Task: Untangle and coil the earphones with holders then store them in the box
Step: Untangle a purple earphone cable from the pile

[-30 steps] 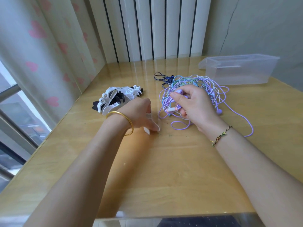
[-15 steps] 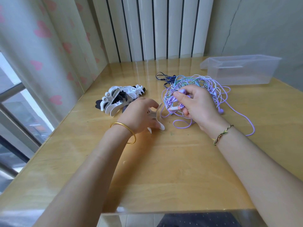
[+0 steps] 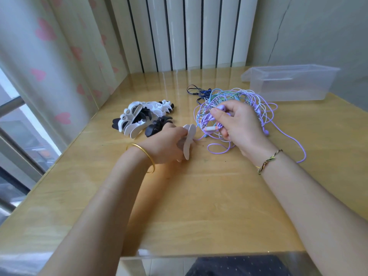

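A tangle of purple, blue and green earphones (image 3: 249,108) lies on the wooden table (image 3: 199,196) right of centre. My right hand (image 3: 239,124) grips a bunch of the purple cord, with an earbud at my fingertips and the jack plug sticking out below. My left hand (image 3: 169,144) holds a white winged cord holder (image 3: 189,142) upright on the table, just left of the tangle. A pile of white and black holders (image 3: 143,118) sits behind my left hand. The clear plastic box (image 3: 288,82) stands open at the back right.
A dark blue earphone cord (image 3: 199,92) pokes out behind the tangle. One purple loop (image 3: 298,148) trails right of my right wrist. Curtains and a window line the left side, and a radiator stands behind the table.
My left hand has lifted the white holder from flat on the table to upright and drawn it closer to the tangle. My right hand keeps its grip on the purple cord.
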Motion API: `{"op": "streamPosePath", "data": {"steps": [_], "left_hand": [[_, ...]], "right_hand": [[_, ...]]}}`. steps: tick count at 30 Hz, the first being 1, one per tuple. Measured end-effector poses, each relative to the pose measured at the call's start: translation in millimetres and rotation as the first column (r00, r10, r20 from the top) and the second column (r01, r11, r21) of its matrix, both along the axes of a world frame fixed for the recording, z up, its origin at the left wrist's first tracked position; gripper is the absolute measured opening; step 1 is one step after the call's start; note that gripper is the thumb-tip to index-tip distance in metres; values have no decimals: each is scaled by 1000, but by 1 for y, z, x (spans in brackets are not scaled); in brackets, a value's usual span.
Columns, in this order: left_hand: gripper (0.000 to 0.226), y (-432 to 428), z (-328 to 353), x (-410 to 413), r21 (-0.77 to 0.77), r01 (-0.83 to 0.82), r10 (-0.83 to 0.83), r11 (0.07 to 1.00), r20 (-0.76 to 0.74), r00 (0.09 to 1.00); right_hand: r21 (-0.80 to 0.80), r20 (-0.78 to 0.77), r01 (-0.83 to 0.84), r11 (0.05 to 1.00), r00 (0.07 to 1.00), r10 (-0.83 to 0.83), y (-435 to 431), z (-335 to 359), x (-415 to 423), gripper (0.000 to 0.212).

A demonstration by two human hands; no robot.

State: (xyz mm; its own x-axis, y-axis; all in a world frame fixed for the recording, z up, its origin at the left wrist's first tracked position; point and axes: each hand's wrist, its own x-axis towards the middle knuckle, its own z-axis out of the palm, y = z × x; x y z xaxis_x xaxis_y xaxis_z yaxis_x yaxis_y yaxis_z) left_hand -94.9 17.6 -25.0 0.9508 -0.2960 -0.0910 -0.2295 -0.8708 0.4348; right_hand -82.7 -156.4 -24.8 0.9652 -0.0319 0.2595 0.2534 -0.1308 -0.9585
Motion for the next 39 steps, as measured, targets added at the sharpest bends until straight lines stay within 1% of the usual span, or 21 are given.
{"op": "streamPosePath", "data": {"steps": [2, 4, 5, 6, 8, 9, 10, 12, 15, 17, 20, 22, 25, 29, 34, 39], "left_hand": [[34, 3, 2, -1, -49, -32, 32, 998, -6, 999], [35, 5, 4, -1, -167, -58, 65, 984, 37, 997], [36, 3, 6, -2, -214, -53, 71, 975, 77, 994], [38, 1, 9, -2, -241, -30, 62, 970, 130, 990], [41, -8, 16, -3, -281, 29, 41, 959, 238, 970], [44, -14, 21, -3, -287, 45, 41, 957, 286, 957], [49, -20, 25, -4, -275, 45, 49, 960, 324, 945], [52, -33, 29, -1, -256, 18, 80, 967, 367, 927], [52, -50, 32, 5, -306, -39, 150, 951, 348, 926], [49, -61, 32, 9, -322, -63, 179, 945, 347, 921], [50, -78, 25, 12, -344, -42, 168, 938, 348, 922], [47, -86, 19, 11, -349, -14, 151, 937, 370, 917], [37, -94, 14, 12, -339, 11, 143, 941, 426, 893], [41, -98, 11, 7, -282, 100, 30, 954, 423, 905], [41, -96, 3, 4, -329, 178, -2, 927, 473, 881], [35, -90, -4, 5, -333, 215, -21, 918, 501, 865]], "right_hand": [[-5, -5, -7, 1000, 1000, 7, 0, 0, -1, 19], [44, -35, -33, 998, 999, 34, 1, 1, -4, 22], [123, -64, -59, 991, 996, 67, 1, 2, -4, 23], [241, -101, -90, 966, 988, 117, 1, 5, -5, 23], [503, -159, -125, 855, 959, 233, 2, 10, -7, 23], [599, -168, -117, 793, 949, 267, 2, 13, -8, 23], [661, -167, -100, 743, 947, 276, 2, 16, -9, 23], [718, -145, -57, 694, 962, 230, 1, 21, -10, 23], [718, -104, 33, 696, 993, 60, -7, 22, -8, 22], [708, -73, 101, 699, 995, -69, -12, 18, -5, 23], [649, 18, 199, 735, 961, -276, -11, 12, 0, 26], [623, 82, 226, 749, 933, -350, -8, 10, 0, 28], [631, 65, 262, 730, 920, -386, -10, 8, 3, 28], [652, -17, 300, 697, 924, -382, -17, 7, 8, 26], [705, -75, 296, 644, 935, -347, -21, 9, 7, 31], [705, -77, 260, 660, 953, -294, -22, 10, 8, 27]]}}
